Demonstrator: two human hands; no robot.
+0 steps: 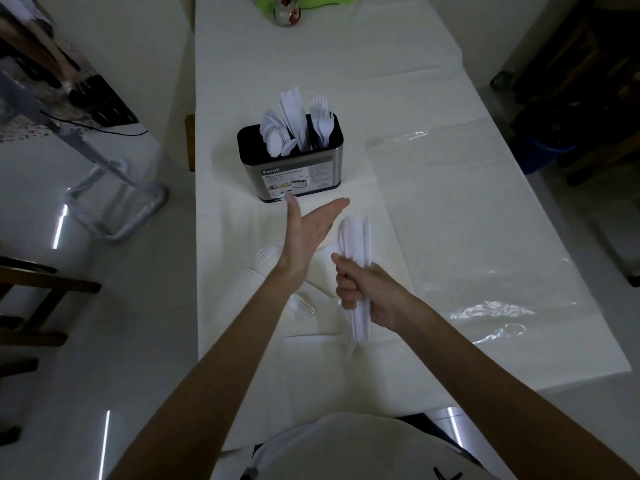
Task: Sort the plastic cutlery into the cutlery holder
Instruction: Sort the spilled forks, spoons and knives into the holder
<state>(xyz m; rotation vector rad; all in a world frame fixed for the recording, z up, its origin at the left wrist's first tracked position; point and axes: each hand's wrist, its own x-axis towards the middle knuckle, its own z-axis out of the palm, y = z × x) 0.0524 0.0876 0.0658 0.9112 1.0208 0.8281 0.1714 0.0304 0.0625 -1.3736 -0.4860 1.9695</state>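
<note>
A steel cutlery holder [298, 174] with a black rim stands on the white table. It holds white plastic spoons [275, 136] on its left, knives [293, 114] in the middle and forks [320, 116] on its right. My right hand [363, 289] grips a bundle of white plastic knives [358, 244], blades pointing away from me, just in front of the holder. Beside the bundle, my left hand [308, 237] is held flat with straight fingers and holds nothing. Loose forks [265, 253] and other white cutlery [304, 339] lie on the table under my arms.
A clear plastic bag [467, 220] lies flat on the table to the right. A glass jar [286, 12] and something green stand at the far end. The table's left edge runs near the holder, with a chair and metal frame on the floor beyond.
</note>
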